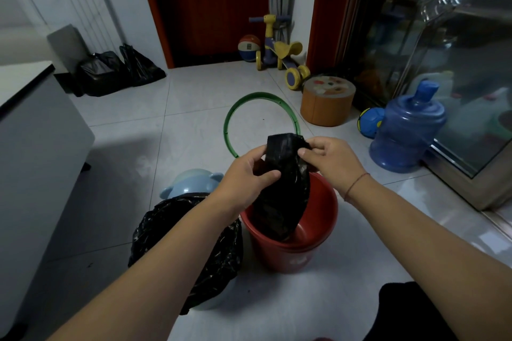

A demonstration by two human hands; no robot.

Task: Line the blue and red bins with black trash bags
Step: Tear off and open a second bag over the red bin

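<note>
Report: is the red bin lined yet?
No, the red bin has a bare rim; the black bag hangs bunched into it.

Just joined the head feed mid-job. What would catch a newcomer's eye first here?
The left hand and right hand pinch the top of a black trash bag at centre, its lower end hanging into the red bin. Left of it stands the blue bin, already draped in a black liner; a green ring lies on the floor behind.

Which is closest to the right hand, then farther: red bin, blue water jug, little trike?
1. Red bin, just under the right hand.
2. Blue water jug, off to the right.
3. Trike, far back by the door.
</note>
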